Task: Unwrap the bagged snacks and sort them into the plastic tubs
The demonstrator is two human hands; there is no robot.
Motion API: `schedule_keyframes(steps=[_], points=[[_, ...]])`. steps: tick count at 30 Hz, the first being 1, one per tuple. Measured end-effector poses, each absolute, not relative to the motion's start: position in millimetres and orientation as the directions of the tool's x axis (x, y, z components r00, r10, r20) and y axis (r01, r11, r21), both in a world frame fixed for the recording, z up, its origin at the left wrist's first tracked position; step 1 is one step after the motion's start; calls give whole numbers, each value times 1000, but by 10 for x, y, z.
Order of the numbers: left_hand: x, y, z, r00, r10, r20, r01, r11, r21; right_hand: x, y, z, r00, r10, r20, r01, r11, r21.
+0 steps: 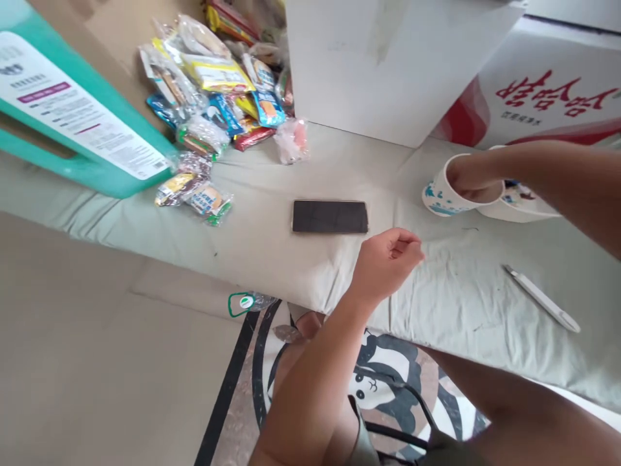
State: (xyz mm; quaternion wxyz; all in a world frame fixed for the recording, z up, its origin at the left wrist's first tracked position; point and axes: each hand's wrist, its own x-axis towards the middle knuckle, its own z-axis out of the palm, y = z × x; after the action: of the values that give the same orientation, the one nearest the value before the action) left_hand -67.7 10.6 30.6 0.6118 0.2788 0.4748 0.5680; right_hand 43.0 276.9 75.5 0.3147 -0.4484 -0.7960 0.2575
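Note:
My right hand [469, 175] reaches down into a tilted white paper cup [444, 194] with a blue print, and its fingers are hidden inside. Close behind the cup stands a white container [517, 210], partly covered by my right forearm, with small items showing at its top. Over the cloth, my left hand [391, 259] is closed, its fingers curled in; whatever is between them, if anything, is hidden. A dark-screened phone [330, 217] lies flat just beyond the left hand. To the right rests a slim white tool [541, 298], maybe a utility knife.
Wrapped snacks [218, 84] are heaped at the back left beside a green jug [92, 110]. A white box [378, 71] and a red-and-white carton [548, 97] stand along the back. The pale cloth [272, 259] ends at the near edge, above a panda-patterned floor [373, 382].

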Motion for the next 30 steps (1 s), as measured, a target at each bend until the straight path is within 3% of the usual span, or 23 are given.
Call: schedule_keyframes(steps=[4, 6, 8, 10, 12, 15, 18, 23, 25, 28, 30], points=[[-945, 96, 423, -365, 902, -230, -548, -8, 837, -207, 2452, 1216, -589, 806, 55, 741, 566, -362], [-1076, 68, 459, -626, 761, -171, -497, -219, 840, -675, 2102, 1269, -669, 743, 13, 712, 645, -277], [-1182, 13, 490, -837, 537, -106, -368, -408, 835, -1192, 1662, 1156, -823, 568, -16, 553, 793, -254], [-1262, -69, 524, -935, 353, -42, -234, -522, 820, -1702, 1213, 934, -919, 389, -62, 388, 871, -302], [-1327, -164, 557, -968, 250, 25, -124, -561, 819, -2151, 828, 694, -953, 291, -83, 301, 885, -355], [-1433, -287, 590, -990, 114, 81, 7, -536, 844, -2632, 459, 433, -940, 326, -100, 335, 827, -452], [-1541, -356, 588, -997, 33, 70, 44, -492, 869, -2837, 334, 349, -925, 362, -116, 373, 812, -448], [-1573, -342, 560, -991, 112, 68, -10, -583, 813, -2656, 488, 444, -899, 410, -154, 435, 802, -409], [-1539, -316, 557, -989, 134, 56, -37, -608, 793, -2413, 628, 486, -891, 442, -104, 438, 778, -450], [-1498, -278, 556, -987, 156, 48, -63, -636, 769, -1821, 830, 520, -851, 508, 130, 289, 661, -692], [-1479, -246, 552, -960, 276, 42, -142, -613, 777, -1291, 898, 527, -732, 676, 86, 189, 323, -927]])
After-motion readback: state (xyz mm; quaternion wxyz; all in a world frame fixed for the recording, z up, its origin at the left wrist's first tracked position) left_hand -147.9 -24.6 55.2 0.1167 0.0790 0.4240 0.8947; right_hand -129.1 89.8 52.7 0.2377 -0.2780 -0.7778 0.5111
